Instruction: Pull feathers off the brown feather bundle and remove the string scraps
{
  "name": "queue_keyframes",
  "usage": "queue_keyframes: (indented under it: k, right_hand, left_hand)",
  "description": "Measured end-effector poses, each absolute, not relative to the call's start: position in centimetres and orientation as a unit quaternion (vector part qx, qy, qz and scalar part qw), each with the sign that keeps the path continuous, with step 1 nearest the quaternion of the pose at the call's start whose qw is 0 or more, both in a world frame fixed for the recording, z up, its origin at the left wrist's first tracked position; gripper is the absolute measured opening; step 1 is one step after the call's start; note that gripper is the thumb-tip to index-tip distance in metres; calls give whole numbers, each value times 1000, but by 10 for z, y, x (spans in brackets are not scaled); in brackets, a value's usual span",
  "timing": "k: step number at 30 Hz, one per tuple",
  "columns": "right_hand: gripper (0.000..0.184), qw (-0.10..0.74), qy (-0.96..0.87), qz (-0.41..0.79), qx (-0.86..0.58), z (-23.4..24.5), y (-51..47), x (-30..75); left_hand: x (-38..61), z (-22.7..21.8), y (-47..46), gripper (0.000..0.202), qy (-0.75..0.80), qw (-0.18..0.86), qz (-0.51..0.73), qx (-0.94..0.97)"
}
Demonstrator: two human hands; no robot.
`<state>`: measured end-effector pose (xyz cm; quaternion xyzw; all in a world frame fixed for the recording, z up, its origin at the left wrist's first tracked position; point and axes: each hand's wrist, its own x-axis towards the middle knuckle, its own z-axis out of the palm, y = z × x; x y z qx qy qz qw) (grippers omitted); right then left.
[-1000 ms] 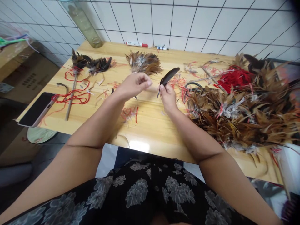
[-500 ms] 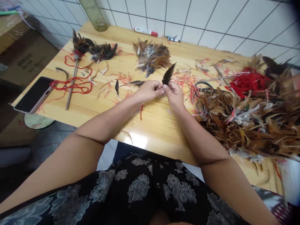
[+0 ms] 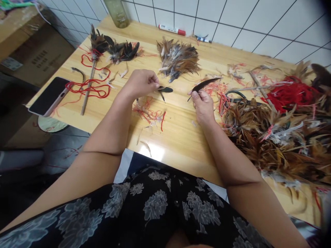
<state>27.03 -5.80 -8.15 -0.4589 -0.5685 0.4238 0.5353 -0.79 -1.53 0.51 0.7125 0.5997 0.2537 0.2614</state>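
Note:
My right hand (image 3: pixel 203 105) pinches a long dark feather (image 3: pixel 207 83) by its quill end, between thumb and fingers. The feather points up and to the right, above the table. My left hand (image 3: pixel 143 82) is apart from it on the left, thumb and fingertips pressed together. Right at those fingertips is a dark green-black feather (image 3: pixel 166 89), with a thinner one crossing below it. Whether the fingers grip that feather or only hover over it is hidden. Below my left hand lie red thread scraps (image 3: pixel 148 113) and bits of feather.
A brown feather pile (image 3: pixel 279 141) and red string (image 3: pixel 289 94) cover the table's right side. Behind lies a brown-grey feather bunch (image 3: pixel 178 58). On the left are a feather-topped stick (image 3: pixel 89 86), dark feathers (image 3: pixel 122 51), and a phone (image 3: pixel 49 96). A bottle (image 3: pixel 117 13) stands at the wall.
My hands were together at one dark feather. They have moved apart, the left hand going left, while the feather stays in my right hand and now leans further right.

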Motion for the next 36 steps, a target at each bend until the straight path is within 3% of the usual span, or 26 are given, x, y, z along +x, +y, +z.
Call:
queue_keyframes:
  k: [6, 11, 17, 24, 29, 36]
  right_hand:
    - [55, 540, -522, 447, -486, -64, -65, 265]
    - [57, 533, -528, 449, -486, -69, -64, 267]
    - [59, 527, -519, 460, -492, -68, -68, 267]
    - [63, 526, -516, 463, -493, -59, -72, 264]
    - [72, 518, -519, 450, -509, -56, -73, 263]
    - [74, 505, -520, 413, -551, -64, -67, 263]
  left_hand:
    - [-26, -8, -5, 22, 597, 213, 269, 725]
    - [-38, 1, -7, 19, 625, 197, 213, 725]
    - [-15, -19, -1, 22, 634, 155, 147, 743]
    - [-15, -3, -7, 17, 625, 130, 290, 713]
    - [4, 2, -20, 26, 587, 262, 397, 655]
    - [58, -27, -43, 48, 399, 513, 410, 639]
